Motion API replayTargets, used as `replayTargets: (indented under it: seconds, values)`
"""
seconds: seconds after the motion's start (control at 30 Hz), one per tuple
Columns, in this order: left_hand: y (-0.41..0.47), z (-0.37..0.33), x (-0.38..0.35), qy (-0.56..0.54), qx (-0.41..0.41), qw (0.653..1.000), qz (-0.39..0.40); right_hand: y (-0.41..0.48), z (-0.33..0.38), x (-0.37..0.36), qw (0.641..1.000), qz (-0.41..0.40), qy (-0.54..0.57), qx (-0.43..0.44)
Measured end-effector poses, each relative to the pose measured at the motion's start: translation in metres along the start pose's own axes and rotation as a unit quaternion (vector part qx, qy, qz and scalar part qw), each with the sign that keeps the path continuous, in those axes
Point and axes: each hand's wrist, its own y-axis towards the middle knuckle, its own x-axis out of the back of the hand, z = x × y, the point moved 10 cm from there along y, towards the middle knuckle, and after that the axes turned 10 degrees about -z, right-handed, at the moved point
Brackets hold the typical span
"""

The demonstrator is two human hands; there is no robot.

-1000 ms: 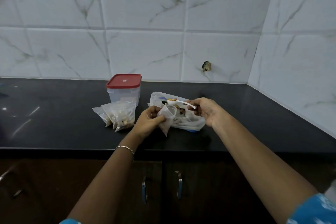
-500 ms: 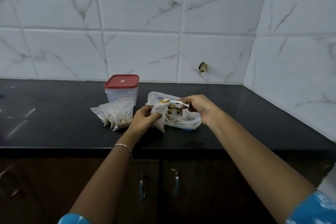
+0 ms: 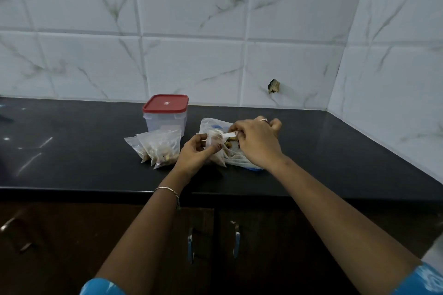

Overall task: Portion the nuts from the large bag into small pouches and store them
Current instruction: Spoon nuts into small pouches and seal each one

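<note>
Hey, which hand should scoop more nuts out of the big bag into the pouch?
Right. The right hand grips the spoon directly over the big bag, while the left hand is busy pinching the pouch.

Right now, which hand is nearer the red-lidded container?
Left. The left hand holds the small pouch just front-right of the red-lidded container; the right hand, holding the spoon, is farther right over the large bag.
</note>
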Motion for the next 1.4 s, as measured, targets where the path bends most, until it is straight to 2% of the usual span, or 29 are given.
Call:
replayTargets:
  seconds: [0.1,0.2,0.4,0.73,0.87,1.0,1.13,1.23,1.4]
  values:
    - [-0.001,-0.003,0.0,0.011,-0.013,1.0,0.001,-0.003,0.016,0.006,0.993,-0.019,-0.055,0.106]
    - [0.0,-0.003,0.0,0.027,-0.019,0.999,0.003,-0.01,0.029,0.011,0.969,-0.05,-0.12,0.21]
    - [-0.002,-0.004,0.001,0.03,-0.015,0.999,0.0,-0.013,0.028,0.02,0.962,-0.098,-0.119,0.226]
    - [-0.005,-0.008,-0.001,0.05,-0.028,0.998,0.006,-0.008,0.007,0.023,0.985,-0.099,0.007,0.137]
    - [-0.004,-0.008,0.001,0.047,-0.032,0.998,0.0,-0.007,-0.028,0.014,0.995,-0.084,0.05,0.0]
    - [-0.002,-0.008,0.003,0.045,-0.031,0.998,-0.008,-0.02,-0.072,-0.013,0.973,-0.022,0.164,-0.162]
    - [-0.004,-0.011,0.001,0.044,-0.027,0.999,-0.009,-0.035,-0.093,-0.027,0.963,0.003,0.142,-0.23]
    - [-0.006,-0.011,-0.002,0.051,-0.017,0.999,0.002,-0.043,-0.094,-0.041,0.965,0.045,0.113,-0.232]
    - [-0.005,-0.009,-0.006,0.047,-0.008,0.999,0.01,-0.047,-0.1,-0.056,0.962,0.058,0.098,-0.248]
